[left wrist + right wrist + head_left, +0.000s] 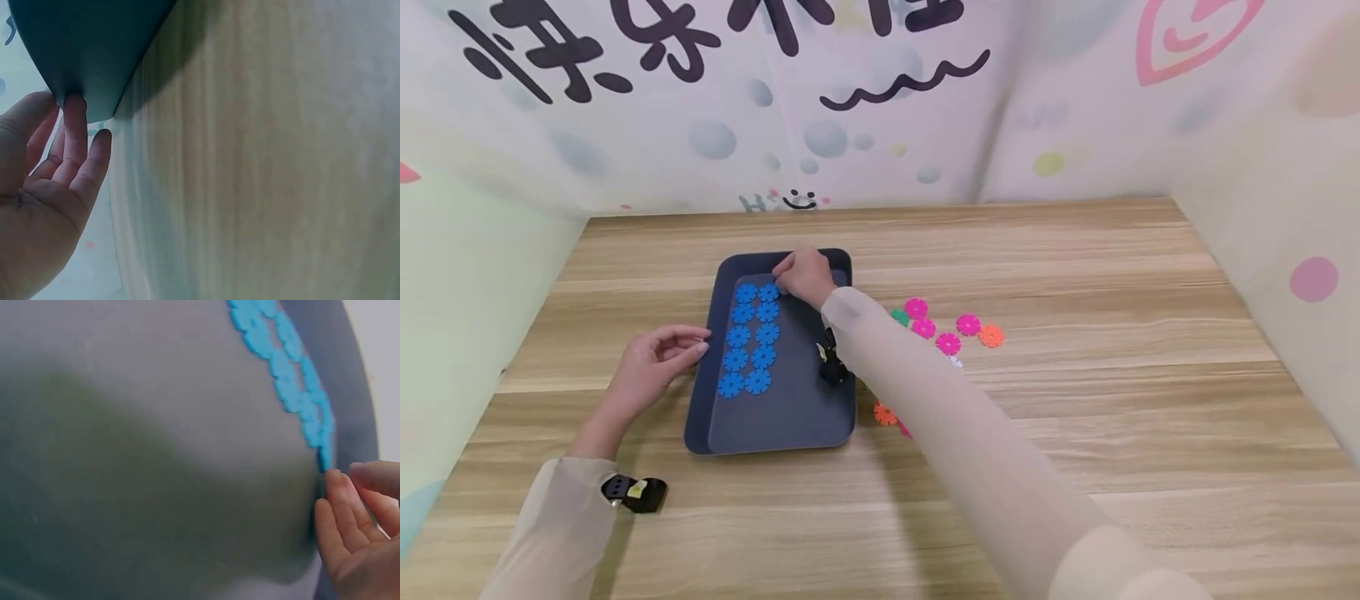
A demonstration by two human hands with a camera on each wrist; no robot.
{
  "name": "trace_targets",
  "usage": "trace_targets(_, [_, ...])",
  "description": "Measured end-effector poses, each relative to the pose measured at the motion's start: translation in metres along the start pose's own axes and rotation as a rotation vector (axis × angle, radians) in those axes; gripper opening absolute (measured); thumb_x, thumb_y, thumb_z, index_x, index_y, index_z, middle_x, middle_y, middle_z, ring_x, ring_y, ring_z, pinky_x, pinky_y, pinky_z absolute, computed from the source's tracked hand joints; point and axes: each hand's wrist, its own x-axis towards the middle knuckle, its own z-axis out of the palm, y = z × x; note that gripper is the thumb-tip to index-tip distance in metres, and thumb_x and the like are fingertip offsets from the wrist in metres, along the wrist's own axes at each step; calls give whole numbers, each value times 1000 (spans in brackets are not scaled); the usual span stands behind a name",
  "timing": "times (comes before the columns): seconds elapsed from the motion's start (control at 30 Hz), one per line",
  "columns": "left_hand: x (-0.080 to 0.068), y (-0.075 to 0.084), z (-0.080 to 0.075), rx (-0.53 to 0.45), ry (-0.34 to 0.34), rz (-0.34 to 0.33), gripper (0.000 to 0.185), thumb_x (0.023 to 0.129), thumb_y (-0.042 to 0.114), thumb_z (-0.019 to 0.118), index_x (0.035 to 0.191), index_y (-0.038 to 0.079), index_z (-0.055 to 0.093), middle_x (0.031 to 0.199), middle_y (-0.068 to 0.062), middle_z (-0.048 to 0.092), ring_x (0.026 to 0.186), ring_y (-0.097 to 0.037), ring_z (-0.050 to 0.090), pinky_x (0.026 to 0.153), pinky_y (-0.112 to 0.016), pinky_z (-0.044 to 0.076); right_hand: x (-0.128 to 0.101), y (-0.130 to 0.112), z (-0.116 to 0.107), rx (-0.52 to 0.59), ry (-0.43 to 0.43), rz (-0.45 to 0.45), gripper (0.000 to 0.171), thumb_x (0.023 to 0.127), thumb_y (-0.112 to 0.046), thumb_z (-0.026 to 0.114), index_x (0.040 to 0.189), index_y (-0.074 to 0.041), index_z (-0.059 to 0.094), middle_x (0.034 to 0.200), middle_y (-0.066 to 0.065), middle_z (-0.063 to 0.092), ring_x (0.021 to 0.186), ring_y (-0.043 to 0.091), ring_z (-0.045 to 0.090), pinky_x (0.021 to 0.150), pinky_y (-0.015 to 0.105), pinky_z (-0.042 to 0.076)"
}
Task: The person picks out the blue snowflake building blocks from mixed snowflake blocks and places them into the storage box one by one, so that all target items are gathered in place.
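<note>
Two columns of blue snowflake discs (767,333) lie along the left side of a dark grey tray (775,425). My right hand (806,276) reaches to the tray's far end, thumb and fingers bent at the top disc of the second column. In the right wrist view, the fingertips (334,478) meet the end of the blue discs (284,381), and the fingers partly cover that disc. At the tray's left rim, my left hand (655,362) pinches the edge between thumb and fingers. The left wrist view shows a finger against the tray's outer wall (94,50).
Loose pink discs (948,343), orange discs (991,336), a green disc (899,317) and a white one (955,362) lie on the wooden table (1112,375) right of the tray. My right forearm crosses over some of them. A printed cloth (880,142) hangs behind the table.
</note>
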Motion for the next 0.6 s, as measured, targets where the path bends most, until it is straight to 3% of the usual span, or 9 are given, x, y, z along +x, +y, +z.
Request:
trace_targets(0.1, [2, -1, -1, 9, -9, -1, 32, 92, 17, 56, 114, -6, 57, 90, -2, 62, 75, -2, 60, 67, -16, 50, -2, -8, -11, 5, -61, -36, 20, 85, -6, 63, 104, -2, 69, 94, 7, 68, 78, 17, 63, 64, 21, 50])
trace_targets(0.23, [5, 0, -3, 55, -31, 0, 31, 92, 18, 56, 114, -4, 58, 94, -11, 63, 75, -2, 59, 66, -17, 50, -5, -19, -29, 13, -148, -91, 26, 87, -8, 62, 112, -2, 65, 104, 8, 66, 84, 20, 65, 72, 24, 51])
trace_targets(0.43, [7, 1, -10, 153, -70, 4, 32, 92, 21, 57, 114, -2, 58, 101, -20, 62, 78, -8, 60, 64, -16, 48, -15, -21, -65, 31, -174, -179, 24, 89, -10, 60, 112, -4, 65, 111, 8, 62, 88, 27, 63, 79, 33, 50])
trace_targets(0.6, [8, 3, -17, 199, -70, -13, 34, 93, 25, 55, 114, -1, 59, 102, -19, 62, 80, -10, 60, 65, -16, 47, -27, -5, -100, 46, -184, -203, 23, 88, -9, 60, 110, -4, 65, 100, 9, 64, 88, 28, 62, 76, 31, 51])
